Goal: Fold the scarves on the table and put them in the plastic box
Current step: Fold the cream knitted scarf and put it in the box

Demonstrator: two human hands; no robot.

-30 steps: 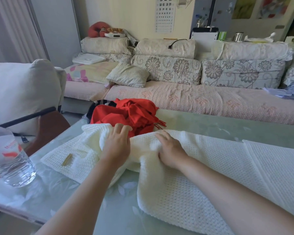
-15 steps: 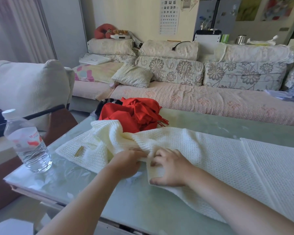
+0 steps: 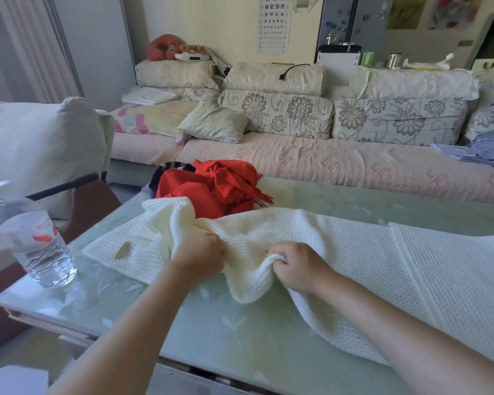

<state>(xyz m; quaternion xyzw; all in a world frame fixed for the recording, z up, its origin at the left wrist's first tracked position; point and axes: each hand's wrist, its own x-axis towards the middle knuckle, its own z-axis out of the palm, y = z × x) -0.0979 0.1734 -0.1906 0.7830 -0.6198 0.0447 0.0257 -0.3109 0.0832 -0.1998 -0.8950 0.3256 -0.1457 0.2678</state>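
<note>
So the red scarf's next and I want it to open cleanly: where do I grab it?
Probably the fringed end, which pokes out of the heap's right side onto bare table. Come from the right and pinch behind the tassels: the rest of the red scarf is crumpled with no other end showing, and the cream scarf covers its near edge.

Waffle-knit cream scarf [image 3: 340, 252] on glossy glass table [image 3: 211, 323].

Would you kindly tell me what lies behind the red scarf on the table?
A black-and-white striped cloth peeks out behind the red scarf at the table's far edge; the scarf covers most of it, so what it is cannot be told. Beyond stands the sofa.
</note>
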